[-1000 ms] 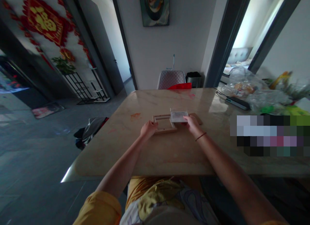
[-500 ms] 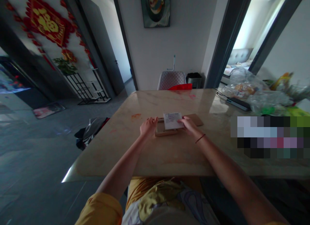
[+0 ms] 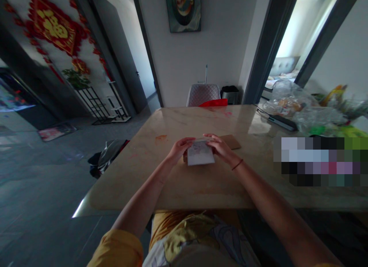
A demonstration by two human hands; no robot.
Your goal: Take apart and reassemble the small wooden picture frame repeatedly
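Note:
A white sheet [image 3: 200, 155] with a faint grey printed drawing tilts over the table, its near edge hanging toward me. My left hand [image 3: 181, 149] pinches its far left corner. At the far right corner my right hand [image 3: 220, 147] grips it too, a dark band round that wrist. Beneath the sheet, a shallow wooden frame [image 3: 184, 158] is mostly hidden; only a bit of its left side shows. Just beyond my right hand a flat brown board [image 3: 233, 142] lies on the table.
The marble-patterned table [image 3: 138, 190] carries a dark elongated device [image 3: 283, 122] with a cable and clear plastic bags [image 3: 296, 100] at the right. A blurred-out patch covers part of that side. A quilted chair [image 3: 204, 94] stands at the far edge, with something red beside it.
The sheet has moved left and toward me, now covering most of the frame. My left hand has left the frame's edge and taken hold of the sheet.

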